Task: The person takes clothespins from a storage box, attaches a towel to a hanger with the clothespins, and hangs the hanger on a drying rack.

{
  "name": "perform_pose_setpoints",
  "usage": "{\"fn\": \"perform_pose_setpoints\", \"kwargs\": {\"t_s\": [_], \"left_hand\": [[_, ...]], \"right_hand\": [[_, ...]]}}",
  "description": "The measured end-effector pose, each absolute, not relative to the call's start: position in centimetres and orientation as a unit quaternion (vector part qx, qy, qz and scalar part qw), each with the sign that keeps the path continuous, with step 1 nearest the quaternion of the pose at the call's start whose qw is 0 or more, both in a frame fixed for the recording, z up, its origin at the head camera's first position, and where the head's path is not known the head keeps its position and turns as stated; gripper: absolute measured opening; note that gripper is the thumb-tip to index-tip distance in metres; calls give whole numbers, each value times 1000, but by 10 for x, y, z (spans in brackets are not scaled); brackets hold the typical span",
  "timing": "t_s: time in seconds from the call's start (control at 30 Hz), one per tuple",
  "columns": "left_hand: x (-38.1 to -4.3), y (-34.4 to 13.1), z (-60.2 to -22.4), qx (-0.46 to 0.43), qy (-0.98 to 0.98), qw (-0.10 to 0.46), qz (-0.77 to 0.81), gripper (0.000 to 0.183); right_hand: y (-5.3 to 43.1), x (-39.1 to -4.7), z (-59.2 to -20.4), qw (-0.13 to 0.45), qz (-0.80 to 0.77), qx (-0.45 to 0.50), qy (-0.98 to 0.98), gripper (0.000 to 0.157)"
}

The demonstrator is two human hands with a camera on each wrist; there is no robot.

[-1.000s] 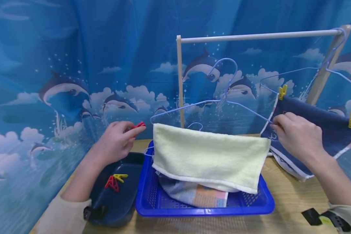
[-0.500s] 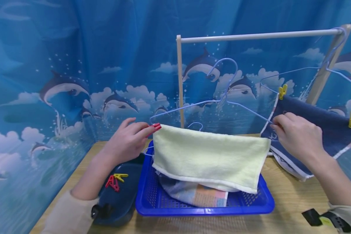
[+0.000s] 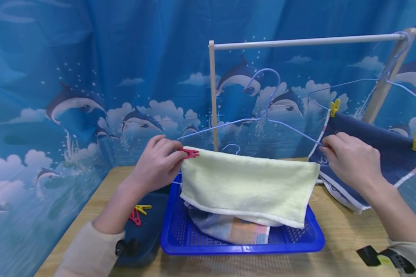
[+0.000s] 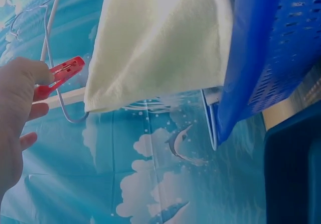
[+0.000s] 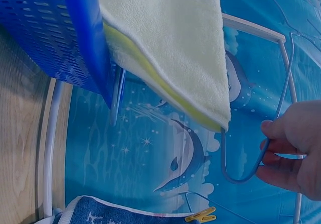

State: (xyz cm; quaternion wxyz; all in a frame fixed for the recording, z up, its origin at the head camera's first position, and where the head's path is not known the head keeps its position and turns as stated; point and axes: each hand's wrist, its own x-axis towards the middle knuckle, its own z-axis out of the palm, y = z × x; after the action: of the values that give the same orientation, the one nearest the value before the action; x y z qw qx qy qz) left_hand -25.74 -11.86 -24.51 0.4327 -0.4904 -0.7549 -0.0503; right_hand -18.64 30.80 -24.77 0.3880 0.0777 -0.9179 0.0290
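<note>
Left wrist: fingers (image 4: 38, 111) round red clothespin (image 4: 68, 70)

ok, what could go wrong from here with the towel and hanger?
The yellow towel's right end shows no clip, so it might slide off into the blue basket.
The red clothespin, pinched in the left hand, could slip or miss the wire.
The hanger's hook is off the rail; if the right hand loosens, it may tip.
</note>
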Motion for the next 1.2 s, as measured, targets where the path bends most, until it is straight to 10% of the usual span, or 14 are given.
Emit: {"fn": "perform_pose_setpoints", "kwargs": {"t_s": [1.2], "left_hand": [[-252,-102,-233,-441,-793,414,-72,23]], "right_hand": [[307,-188,-249,392,29,77,-916,14]]}}
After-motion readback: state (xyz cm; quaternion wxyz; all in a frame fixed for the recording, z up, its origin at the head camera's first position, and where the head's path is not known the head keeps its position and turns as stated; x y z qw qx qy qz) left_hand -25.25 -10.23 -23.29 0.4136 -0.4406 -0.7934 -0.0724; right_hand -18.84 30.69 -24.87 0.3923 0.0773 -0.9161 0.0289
